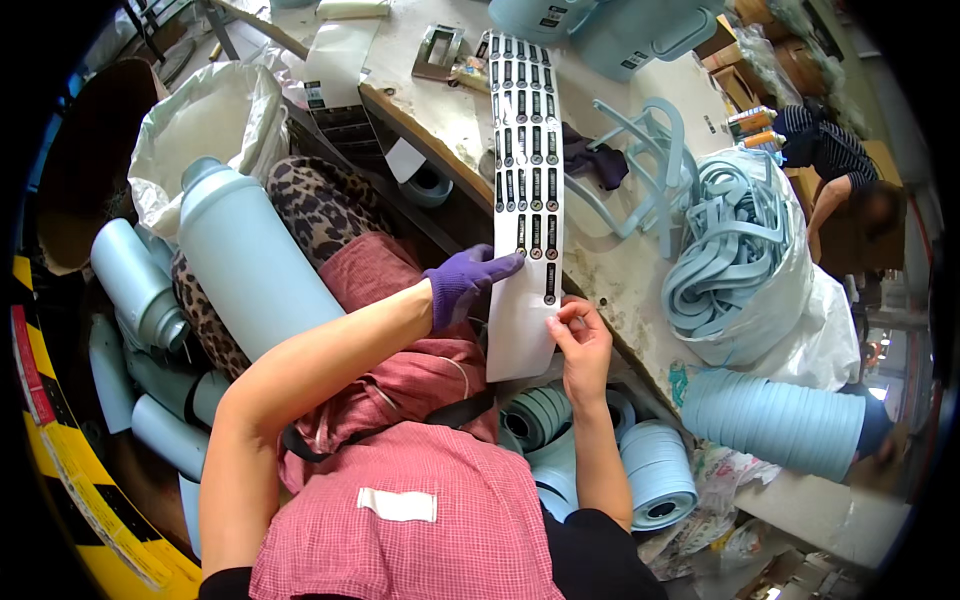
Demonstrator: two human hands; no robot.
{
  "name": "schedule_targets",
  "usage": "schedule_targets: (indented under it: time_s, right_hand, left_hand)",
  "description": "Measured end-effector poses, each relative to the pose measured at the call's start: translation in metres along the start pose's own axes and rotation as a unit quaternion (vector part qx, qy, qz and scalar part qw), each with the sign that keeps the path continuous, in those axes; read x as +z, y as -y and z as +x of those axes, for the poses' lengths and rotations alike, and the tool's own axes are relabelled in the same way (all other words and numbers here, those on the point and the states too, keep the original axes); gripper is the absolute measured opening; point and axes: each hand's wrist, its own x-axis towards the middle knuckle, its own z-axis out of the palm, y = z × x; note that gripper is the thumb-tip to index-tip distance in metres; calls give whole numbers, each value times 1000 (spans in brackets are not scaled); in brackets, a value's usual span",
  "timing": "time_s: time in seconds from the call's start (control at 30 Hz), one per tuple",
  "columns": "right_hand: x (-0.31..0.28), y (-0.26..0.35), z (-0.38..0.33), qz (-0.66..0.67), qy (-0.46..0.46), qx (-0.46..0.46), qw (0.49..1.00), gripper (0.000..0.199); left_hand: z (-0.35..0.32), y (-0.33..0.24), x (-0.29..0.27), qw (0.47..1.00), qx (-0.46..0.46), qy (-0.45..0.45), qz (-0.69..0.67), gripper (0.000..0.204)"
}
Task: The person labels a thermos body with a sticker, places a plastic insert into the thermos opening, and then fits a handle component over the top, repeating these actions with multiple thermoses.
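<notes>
A long white sheet of black label stickers [520,335] hangs over the table's near edge, its far end lying on the table. My left hand [460,287], in a purple glove, grips the sheet's left edge, with a finger on the front by the lowest full row of stickers. My bare right hand [582,345] pinches the lower right edge, just below a single sticker. Below that sticker the backing is bare. A large light-blue cylindrical container [255,260] lies slanted across my lap, left of my left forearm.
Light-blue straps fill a white bag [725,250] on the right of the table [620,280]. Blue handle frames [650,165] and blue containers [640,40] stand behind. More cylinders [140,275] are at my left. Strap rolls [655,470] sit below the table edge. Another person [830,150] bends over at right.
</notes>
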Motion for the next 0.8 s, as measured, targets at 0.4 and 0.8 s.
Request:
schedule_targets:
  time_s: [0.4,0.8]
  right_hand:
    - [18,80,64,-463,96,-430,769,39]
    - [36,105,63,-503,186,-494,685,29]
  left_hand:
    - [-43,2,19,976,83,88,-183,52]
    - [-79,-6,13,966,121,107,-204,50]
